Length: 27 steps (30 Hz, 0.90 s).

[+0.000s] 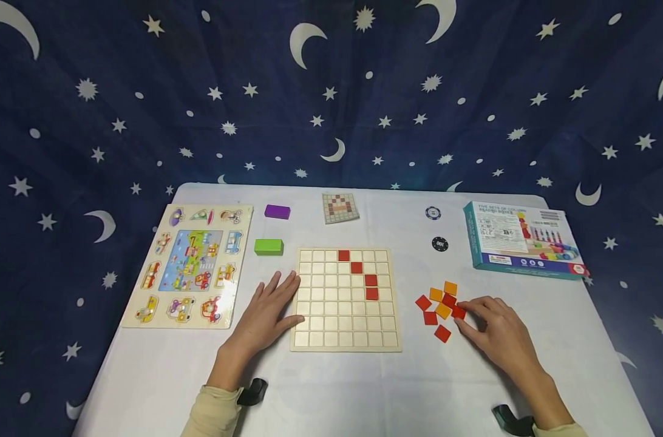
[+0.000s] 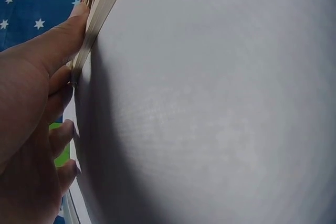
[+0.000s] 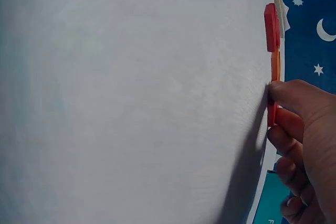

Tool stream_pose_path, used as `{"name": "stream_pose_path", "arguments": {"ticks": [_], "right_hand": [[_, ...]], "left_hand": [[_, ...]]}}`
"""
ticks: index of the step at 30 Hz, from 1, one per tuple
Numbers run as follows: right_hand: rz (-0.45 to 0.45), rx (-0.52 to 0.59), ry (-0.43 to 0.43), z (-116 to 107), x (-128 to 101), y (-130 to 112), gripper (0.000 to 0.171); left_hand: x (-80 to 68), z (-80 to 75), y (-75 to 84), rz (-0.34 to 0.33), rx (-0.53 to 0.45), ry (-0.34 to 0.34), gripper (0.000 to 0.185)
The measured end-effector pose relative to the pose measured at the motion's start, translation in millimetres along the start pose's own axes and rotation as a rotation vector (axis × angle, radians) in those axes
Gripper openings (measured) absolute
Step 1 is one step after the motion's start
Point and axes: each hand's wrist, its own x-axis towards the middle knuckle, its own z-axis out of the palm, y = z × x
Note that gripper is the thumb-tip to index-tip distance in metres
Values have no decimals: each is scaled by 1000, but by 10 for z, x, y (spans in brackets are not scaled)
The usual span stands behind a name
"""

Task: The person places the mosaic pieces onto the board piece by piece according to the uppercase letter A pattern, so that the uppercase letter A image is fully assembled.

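Observation:
A wooden grid board (image 1: pixel 346 345) lies at the middle of the table, with several red square tiles in its upper right cells. My left hand (image 1: pixel 266 315) rests at the board's left edge, fingers extended and thumb on the rim (image 2: pixel 90 30). To the right of the board is a loose group of red tiles (image 1: pixel 430 318) and orange tiles (image 1: pixel 443 310). At the right side of that group, my right hand (image 1: pixel 498 331) pinches a red tile (image 1: pixel 459 311) between thumb and fingers. The same tile shows edge-on in the right wrist view, below the thumb (image 3: pixel 294 95).
Left of the board lies a wooden picture puzzle (image 1: pixel 238 291). Near it are a green block (image 1: pixel 268 247) and a purple block (image 1: pixel 277 212). A small pattern card (image 1: pixel 340 208) sits behind the board. Two round chips (image 1: pixel 440 244) and a cardboard box (image 1: pixel 523 240) stand at the back right.

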Motion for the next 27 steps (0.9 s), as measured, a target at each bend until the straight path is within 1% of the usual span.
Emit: {"name": "stream_pose_path", "arguments": {"ticks": [4,8,12,15,18,22,24,27], "right_hand": [[7,13,18,-38,31,-21,38],[-11,52,59,-38,109,-90,36],[-89,87,79,45,229,-244,35],[-165,114,83,144,327,-421,32],[-221,145,58,249,407,-636,29],[-278,157,-6,381,470,-927,29],[-308,150,-35,439,483,-1040,31],[-348,145,-53,506,495,-1154,33]], "left_hand": [[1,7,-5,3,-3,-1,83],[3,11,-7,0,-4,-2,84],[1,10,-4,-4,-9,-1,83],[-1,7,-3,-4,-10,-1,83],[-1,6,-2,-4,-7,-2,83],[-4,3,0,-10,-6,-2,83],[-4,-1,4,-12,-8,-4,83],[-6,-9,11,-13,-15,-6,83]]}}
